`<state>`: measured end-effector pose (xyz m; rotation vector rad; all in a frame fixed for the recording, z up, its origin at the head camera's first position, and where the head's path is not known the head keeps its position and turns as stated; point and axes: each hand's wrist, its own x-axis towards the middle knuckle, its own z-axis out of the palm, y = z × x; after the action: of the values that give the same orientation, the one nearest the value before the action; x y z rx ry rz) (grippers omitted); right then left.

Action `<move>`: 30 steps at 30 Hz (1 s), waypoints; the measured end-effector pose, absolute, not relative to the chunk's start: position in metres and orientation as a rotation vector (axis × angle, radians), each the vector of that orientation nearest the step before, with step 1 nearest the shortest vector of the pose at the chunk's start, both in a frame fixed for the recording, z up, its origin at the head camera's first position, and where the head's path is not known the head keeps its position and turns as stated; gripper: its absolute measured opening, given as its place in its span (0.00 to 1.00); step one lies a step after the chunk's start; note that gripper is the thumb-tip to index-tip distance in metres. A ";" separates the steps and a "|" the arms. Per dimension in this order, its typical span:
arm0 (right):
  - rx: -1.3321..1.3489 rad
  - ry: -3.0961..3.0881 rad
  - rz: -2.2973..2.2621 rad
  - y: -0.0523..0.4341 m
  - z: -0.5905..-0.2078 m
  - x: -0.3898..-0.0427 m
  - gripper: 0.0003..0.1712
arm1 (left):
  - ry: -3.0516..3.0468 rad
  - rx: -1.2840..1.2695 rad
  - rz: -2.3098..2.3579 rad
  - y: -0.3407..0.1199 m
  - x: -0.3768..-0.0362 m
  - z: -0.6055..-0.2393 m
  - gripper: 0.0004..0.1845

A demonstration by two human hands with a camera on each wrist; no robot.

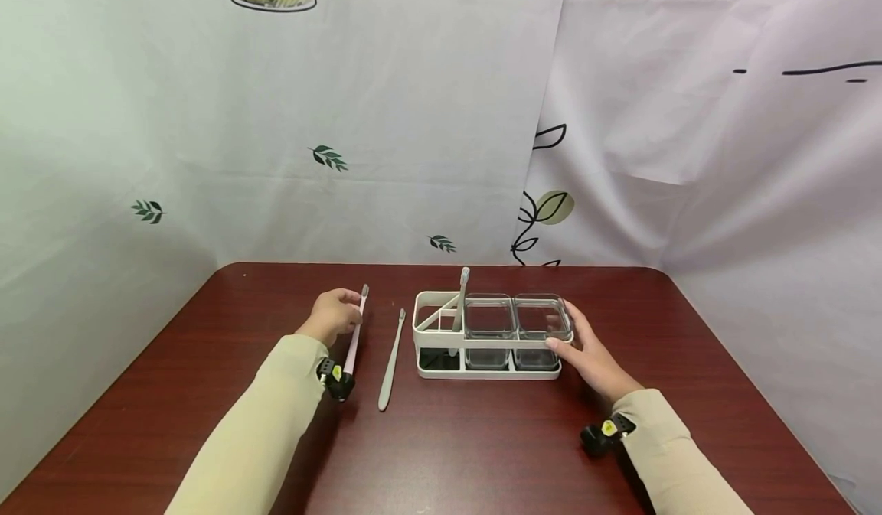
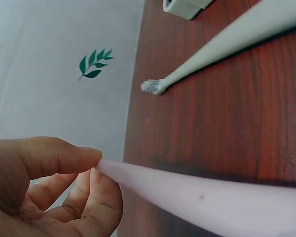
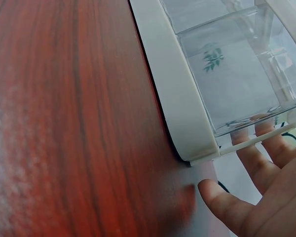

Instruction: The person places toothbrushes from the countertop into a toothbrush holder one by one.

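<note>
Two hands at a white rack on a dark red desk.
Left hand pinches the pink toothbrush near its head between thumb and curled fingers, the handle slanting back toward the wrist at about 6 o'clock; a grey toothbrush lies flat on the desk just beside it, at its 3 o'clock, apart from the hand. Right hand rests against the right end of the white rack, its fingers straight and spread along the end wall (nothing is gripped). Inside the rack stand two clear square cups, and another grey toothbrush stands tilted in the left compartment.
</note>
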<state>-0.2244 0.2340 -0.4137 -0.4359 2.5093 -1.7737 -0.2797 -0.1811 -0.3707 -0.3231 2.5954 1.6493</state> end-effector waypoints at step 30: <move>-0.428 2.503 -1.788 0.234 -0.414 -0.225 0.45 | 2.400 -0.095 1.919 -0.166 -0.268 -0.330 0.25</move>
<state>-0.2246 0.2340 -0.4135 -0.4285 2.5033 -1.7879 -0.2685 -0.1656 -0.3298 -0.0953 2.3999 1.9190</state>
